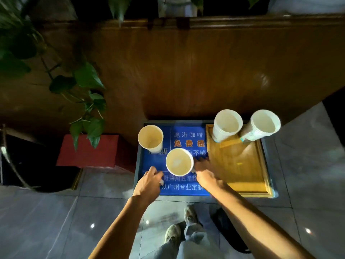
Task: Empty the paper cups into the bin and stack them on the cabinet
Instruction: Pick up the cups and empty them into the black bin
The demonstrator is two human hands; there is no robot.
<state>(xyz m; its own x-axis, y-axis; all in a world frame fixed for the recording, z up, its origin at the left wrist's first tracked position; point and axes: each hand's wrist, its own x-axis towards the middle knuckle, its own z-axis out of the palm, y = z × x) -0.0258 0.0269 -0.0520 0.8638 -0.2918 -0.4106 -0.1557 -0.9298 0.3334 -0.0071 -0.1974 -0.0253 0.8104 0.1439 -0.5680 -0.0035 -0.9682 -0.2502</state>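
Note:
Four paper cups stand open-side up on a low cabinet with a blue printed top. The front cup is between my hands. My right hand has its fingers against the front cup's right wall and seems to grip it, though it is blurred. My left hand hovers just left of that cup with loosely curled fingers, and I see nothing in it. A second cup stands at the back left. Two white cups stand at the far end of a wooden tray.
A dark round container sits on the floor at the left, beside a red box. Plant leaves hang over them. A wooden panel rises behind the cabinet. My shoes are on grey tiles below.

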